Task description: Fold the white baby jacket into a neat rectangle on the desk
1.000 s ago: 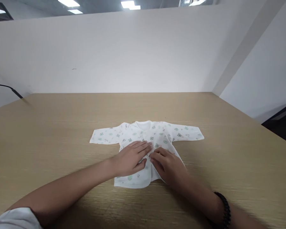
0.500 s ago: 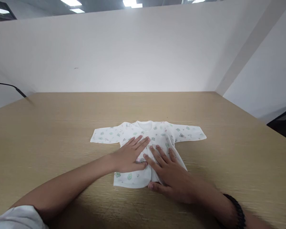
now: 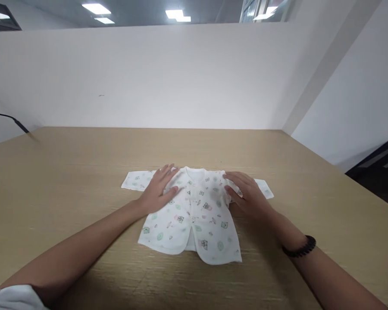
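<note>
A small white baby shirt (image 3: 200,211) with green and pink prints lies spread on the table, neckline away from me and both front panels side by side. Its hem parts in a notch at the bottom middle. My left hand (image 3: 160,189) rests on the left shoulder and side, fingers extended, covering where that sleeve joins. Over the right sleeve near the shoulder lies my right hand (image 3: 247,193), fingers stretched and thumb apart. Both cuffs stick out beyond the hands. Neither hand grips the cloth.
The wooden table (image 3: 84,155) meets a white partition (image 3: 168,77) at the back. A black cable (image 3: 19,125) comes in at the left edge. Something dark (image 3: 378,172) stands past the table's right edge. A black bracelet (image 3: 300,247) circles my right wrist.
My hands have moved apart from the shirt's middle to its two shoulders. The right front panel, bunched earlier, now lies flat and spread out. The view has shifted slightly.
</note>
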`<move>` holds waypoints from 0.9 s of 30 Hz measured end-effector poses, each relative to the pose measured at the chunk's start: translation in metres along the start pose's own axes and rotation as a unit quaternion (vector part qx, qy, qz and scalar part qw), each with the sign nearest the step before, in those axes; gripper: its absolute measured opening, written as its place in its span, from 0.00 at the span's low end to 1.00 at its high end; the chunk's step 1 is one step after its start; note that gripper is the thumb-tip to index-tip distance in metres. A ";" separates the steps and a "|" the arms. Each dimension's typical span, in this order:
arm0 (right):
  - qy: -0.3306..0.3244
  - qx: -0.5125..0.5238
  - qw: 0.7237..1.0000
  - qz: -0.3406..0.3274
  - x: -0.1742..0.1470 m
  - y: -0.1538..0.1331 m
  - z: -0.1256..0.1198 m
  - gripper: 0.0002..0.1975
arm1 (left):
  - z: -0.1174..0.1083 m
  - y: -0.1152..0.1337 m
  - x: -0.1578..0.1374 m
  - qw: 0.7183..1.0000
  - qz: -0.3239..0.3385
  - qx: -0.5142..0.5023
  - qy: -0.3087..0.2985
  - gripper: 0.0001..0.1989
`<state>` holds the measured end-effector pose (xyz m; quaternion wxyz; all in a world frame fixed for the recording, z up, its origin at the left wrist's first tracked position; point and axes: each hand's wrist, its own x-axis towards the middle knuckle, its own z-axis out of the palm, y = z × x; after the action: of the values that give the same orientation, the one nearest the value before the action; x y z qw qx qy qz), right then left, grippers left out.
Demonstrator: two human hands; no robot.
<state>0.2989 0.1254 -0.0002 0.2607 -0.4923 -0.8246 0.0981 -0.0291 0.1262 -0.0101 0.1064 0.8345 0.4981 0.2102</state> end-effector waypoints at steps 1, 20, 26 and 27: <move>-0.023 -0.057 0.998 0.011 0.001 0.010 0.006 0.27 | -0.002 -0.009 0.001 0.999 -0.025 0.018 -0.007 0.34; 0.002 -0.173 0.976 0.135 0.000 0.069 0.003 0.19 | -0.051 -0.063 -0.006 0.955 -0.227 0.169 -0.093 0.29; 0.026 -0.167 0.977 0.129 0.006 0.075 -0.004 0.10 | -0.065 -0.076 -0.004 0.970 -0.182 0.107 -0.118 0.24; 0.030 -0.166 0.977 0.132 0.005 0.074 -0.006 0.10 | -0.068 -0.076 -0.004 0.972 -0.182 0.098 -0.115 0.24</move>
<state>0.3564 0.1662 -0.0247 0.1848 -0.6359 -0.7491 -0.0211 -0.1217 0.1574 0.0199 0.1176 0.7550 0.6439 0.0399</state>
